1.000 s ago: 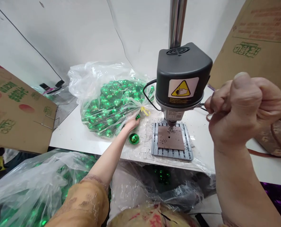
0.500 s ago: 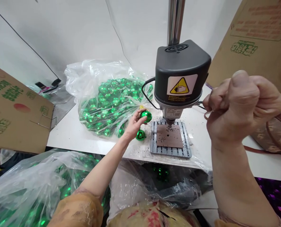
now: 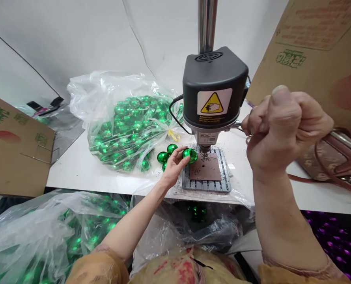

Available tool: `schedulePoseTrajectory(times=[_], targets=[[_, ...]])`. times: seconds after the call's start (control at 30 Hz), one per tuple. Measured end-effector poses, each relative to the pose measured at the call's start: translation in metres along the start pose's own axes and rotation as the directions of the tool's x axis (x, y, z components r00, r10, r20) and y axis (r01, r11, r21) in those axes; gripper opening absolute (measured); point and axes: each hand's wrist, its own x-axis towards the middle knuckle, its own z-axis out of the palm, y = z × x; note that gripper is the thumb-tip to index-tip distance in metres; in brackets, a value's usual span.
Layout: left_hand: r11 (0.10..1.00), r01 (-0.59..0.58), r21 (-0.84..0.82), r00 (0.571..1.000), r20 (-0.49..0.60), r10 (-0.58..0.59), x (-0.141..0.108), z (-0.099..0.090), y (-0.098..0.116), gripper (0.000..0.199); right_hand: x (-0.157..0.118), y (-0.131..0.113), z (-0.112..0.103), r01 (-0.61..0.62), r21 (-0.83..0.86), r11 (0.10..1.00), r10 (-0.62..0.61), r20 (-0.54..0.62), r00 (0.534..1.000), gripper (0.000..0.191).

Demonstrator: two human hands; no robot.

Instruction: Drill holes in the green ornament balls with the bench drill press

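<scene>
Between the thumb and fingers of my left hand (image 3: 175, 167) is a shiny green mirrored ball (image 3: 190, 156), held at the left edge of the drill press base. Several more green balls (image 3: 163, 157) lie just left of that hand, partly hidden behind it. The black drill press (image 3: 215, 88) stands upright on a steel column, its chuck (image 3: 205, 149) above a brown board (image 3: 208, 169) with a small hole. My right hand (image 3: 284, 130) is closed in a fist around the press's feed handle, of which only a short metal bit shows.
A clear bag of green balls (image 3: 125, 134) with a yellow tie sits on the white table (image 3: 71, 173). Cardboard boxes (image 3: 18, 146) stand at both sides. A handbag (image 3: 338, 157) lies at right. More bagged green balls and purple ones (image 3: 332, 240) are below the table.
My left hand has carried the green ball rightward, from beside the base to over its left edge. My right hand keeps its grip on the handle. The view has shifted slightly.
</scene>
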Motion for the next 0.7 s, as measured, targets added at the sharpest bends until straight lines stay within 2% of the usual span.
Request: schedulePoseTrajectory(times=[0.1,0.3,0.7], targets=[[0.991,-0.077,0.106,0.997,0.000,0.077,0.004,0.003,-0.011,0.050,0.000,0.000,0.000,0.008,0.004,1.000,-0.008,0.007,1.000,0.045],[0.985,-0.079,0.152,0.996,-0.022,0.083,0.010,0.006,-0.030,0.048,-0.001,-0.001,-0.001,-0.011,-0.042,0.999,0.012,0.010,1.000,0.048],[0.930,-0.172,0.325,0.984,0.094,0.149,0.008,0.015,-0.029,0.044,-0.002,0.000,-0.001,0.004,-0.023,1.000,-0.003,0.029,1.000,0.049]])
